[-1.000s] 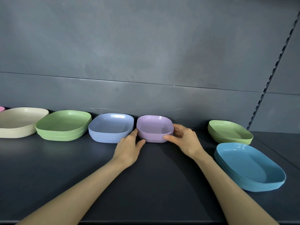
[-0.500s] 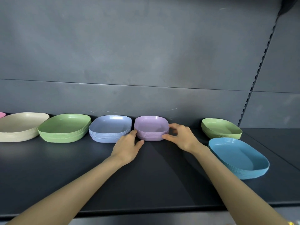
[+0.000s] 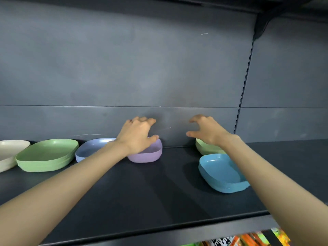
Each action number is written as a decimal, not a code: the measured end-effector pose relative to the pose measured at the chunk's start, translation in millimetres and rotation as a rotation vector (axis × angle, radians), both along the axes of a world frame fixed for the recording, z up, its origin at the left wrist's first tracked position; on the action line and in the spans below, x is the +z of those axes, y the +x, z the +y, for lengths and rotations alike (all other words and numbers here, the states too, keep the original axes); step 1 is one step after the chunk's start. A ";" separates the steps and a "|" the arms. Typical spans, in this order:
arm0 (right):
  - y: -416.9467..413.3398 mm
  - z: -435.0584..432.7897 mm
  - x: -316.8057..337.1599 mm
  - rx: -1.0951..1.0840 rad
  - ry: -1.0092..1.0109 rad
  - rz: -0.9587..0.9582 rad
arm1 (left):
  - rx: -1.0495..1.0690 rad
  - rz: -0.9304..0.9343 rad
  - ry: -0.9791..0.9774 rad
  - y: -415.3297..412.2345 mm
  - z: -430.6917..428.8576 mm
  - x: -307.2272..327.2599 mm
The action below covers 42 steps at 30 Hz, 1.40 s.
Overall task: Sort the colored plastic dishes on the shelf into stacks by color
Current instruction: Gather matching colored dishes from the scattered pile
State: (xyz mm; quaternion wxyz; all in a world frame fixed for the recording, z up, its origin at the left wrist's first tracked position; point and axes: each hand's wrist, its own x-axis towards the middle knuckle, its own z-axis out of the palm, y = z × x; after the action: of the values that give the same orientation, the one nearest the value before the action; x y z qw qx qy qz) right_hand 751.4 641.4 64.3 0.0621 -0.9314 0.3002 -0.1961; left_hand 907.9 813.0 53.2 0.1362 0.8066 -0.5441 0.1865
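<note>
Stacks of plastic dishes stand in a row on the dark shelf point(image 3: 142, 196): cream point(image 3: 8, 153), green point(image 3: 48, 155), periwinkle point(image 3: 88, 150) and purple point(image 3: 150, 155). Further right sit a small green stack point(image 3: 205, 150) and, in front of it, a blue stack point(image 3: 220, 173). My left hand point(image 3: 138, 135) hovers above the purple stack's left side, fingers loosely curled, holding nothing. My right hand point(image 3: 205, 130) is raised over the small green stack, fingers spread and bent, empty. My right forearm hides part of the blue and small green stacks.
A grey back panel closes the shelf behind the dishes, with a slotted upright point(image 3: 245, 86) at the right. Another shelf's underside and bracket point(image 3: 260, 23) hang above. Colourful packages point(image 3: 248, 240) show below the shelf's front edge.
Both hands have let go of the purple stack and lifted up and apart. The view has shifted to the left and tilted upward.
</note>
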 end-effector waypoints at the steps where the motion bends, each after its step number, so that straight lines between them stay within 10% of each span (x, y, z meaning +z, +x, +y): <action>1: -8.3 -4.2 4.6 0.001 -0.013 -0.008 | -0.010 -0.017 -0.004 -6.7 -5.7 5.7; 17: -127.1 -98.1 -9.4 0.134 -0.007 0.066 | 0.049 0.122 0.002 -136.0 -82.2 -16.4; 42: -174.5 -91.7 -91.0 0.500 0.573 -0.015 | -0.183 0.922 -0.056 -181.9 -62.0 -73.6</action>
State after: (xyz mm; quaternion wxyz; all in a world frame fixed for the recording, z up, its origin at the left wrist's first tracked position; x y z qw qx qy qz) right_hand 576.9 549.7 -26.7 0.3683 -0.9193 0.1058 -0.0899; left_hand 726.0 751.0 -20.3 0.4014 0.7500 -0.4905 -0.1894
